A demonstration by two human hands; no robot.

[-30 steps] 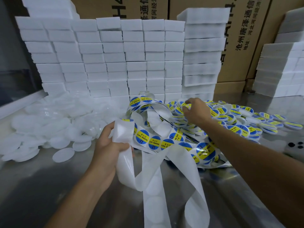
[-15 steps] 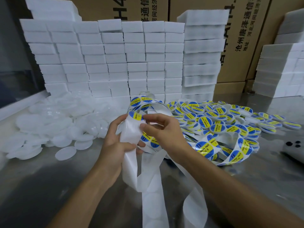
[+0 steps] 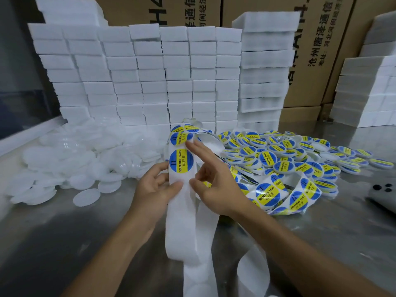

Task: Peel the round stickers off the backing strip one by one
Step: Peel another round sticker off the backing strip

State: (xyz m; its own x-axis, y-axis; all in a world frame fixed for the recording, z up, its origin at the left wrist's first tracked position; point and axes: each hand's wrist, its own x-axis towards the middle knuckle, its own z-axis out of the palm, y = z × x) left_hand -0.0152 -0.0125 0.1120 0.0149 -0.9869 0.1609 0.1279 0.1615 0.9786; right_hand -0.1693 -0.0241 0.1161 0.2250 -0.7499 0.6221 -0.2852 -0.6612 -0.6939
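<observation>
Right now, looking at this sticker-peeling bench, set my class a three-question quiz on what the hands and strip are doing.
1. True or false: the left hand grips the white paper backing strip.
2. The lowest round blue-and-yellow sticker on the held strip lies: A above the left thumb, B below it?
3. What do the labelled white discs lie on?

Key: 1 true. 2 A. 3 The steel table, right of the right hand.

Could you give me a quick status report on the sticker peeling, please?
Left hand grips backing strip below lowest sticker. Right hand at strip's right edge, index fingertip on the sticker above; sticker not yet lifted. Nothing in the way.
</observation>
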